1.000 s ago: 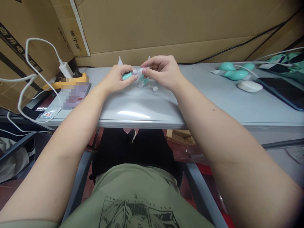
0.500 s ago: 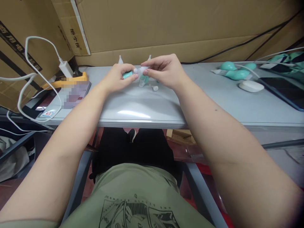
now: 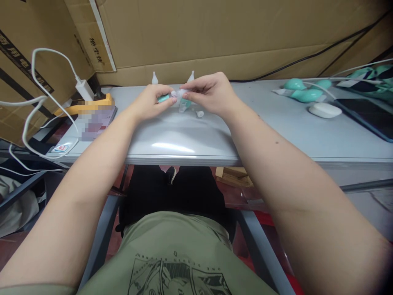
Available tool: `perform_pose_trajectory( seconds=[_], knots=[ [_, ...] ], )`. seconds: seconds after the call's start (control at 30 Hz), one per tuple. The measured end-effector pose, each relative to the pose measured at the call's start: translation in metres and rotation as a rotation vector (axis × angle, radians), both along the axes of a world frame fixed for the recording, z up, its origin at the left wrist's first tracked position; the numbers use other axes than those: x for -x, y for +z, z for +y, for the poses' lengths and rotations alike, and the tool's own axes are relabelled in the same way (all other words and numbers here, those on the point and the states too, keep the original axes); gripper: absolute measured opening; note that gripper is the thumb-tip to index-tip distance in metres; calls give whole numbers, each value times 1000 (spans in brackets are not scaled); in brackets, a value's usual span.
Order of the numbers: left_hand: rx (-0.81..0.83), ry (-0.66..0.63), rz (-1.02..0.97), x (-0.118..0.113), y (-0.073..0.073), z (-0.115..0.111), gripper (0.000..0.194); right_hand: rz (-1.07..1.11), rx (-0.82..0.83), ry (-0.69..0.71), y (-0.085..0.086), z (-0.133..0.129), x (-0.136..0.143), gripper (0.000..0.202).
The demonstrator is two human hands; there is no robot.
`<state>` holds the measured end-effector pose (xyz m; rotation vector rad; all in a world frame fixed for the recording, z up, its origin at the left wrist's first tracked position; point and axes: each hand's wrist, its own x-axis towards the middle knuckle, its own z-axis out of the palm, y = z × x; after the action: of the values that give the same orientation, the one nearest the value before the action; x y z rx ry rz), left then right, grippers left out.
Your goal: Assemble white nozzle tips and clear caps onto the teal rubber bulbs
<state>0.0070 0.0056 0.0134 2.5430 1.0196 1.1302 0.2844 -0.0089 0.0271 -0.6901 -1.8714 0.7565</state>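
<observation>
My left hand (image 3: 150, 101) is closed around a small teal-and-clear plastic piece (image 3: 163, 98), its clear end facing right. Thumb and fingers of my right hand (image 3: 211, 95) pinch a small translucent piece (image 3: 179, 93) against that clear end. Whether the two are joined or only touching, I cannot tell. Just below the fingertips, a clear and teal part (image 3: 183, 107) rests on the table, with a small white cap (image 3: 200, 114) to its right. Behind my hands stand a translucent tapered nozzle (image 3: 154, 78) on the left and a similar nozzle (image 3: 191, 76) on the right, their lower parts hidden.
The grey table (image 3: 172, 135) meets a cardboard wall (image 3: 199, 37). At left are a white charger (image 3: 85, 90) with cable, a yellow tool (image 3: 69, 110) and a blurred box (image 3: 98, 123). Teal bulbs (image 3: 308, 95), a white oval device (image 3: 324, 110) and a phone (image 3: 367, 116) lie at right.
My right fingertips have shifted slightly left, bringing the translucent piece closer to the one in my left hand. My left hand stays nearly in place, and the view has moved a little.
</observation>
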Motion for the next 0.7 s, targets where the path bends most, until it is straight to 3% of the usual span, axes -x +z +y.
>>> perform_pose_trajectory(
  seconds=[0.13,0.43,0.7],
  knots=[
    [17,-13,4,1,-1,1,18,6,-12,-4,-2,2,-1,23],
    [27,-66,5,3,0,2,31,-83,-91,-3,-5,9,-9,19],
    [46,-60,21,2,3,-1,30,-85,-19,-19,-5,7,-7,21]
  ],
)
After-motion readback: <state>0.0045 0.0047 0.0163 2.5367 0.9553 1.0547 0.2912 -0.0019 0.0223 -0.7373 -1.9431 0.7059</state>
